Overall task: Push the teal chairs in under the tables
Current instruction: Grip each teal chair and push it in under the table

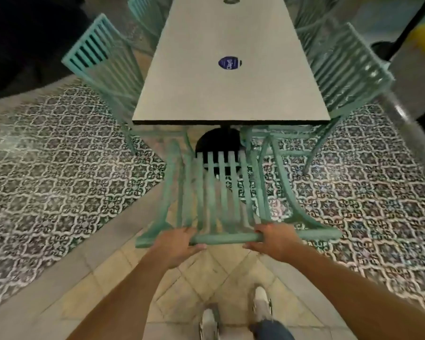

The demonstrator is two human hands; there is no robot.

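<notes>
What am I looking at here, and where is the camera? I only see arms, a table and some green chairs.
There is no machine here: a person wears a wide-angle camera on the head, looking forward and down, so you see their own arms and shoes. Both hands grip the top rail of a teal chair: the left hand near one end, the right hand near the other. The chair faces the short end of a long pale table, its seat not yet under the top. On the table lies a round blue sticker. More teal chairs stand along both long sides, on a patterned tile floor.
</notes>
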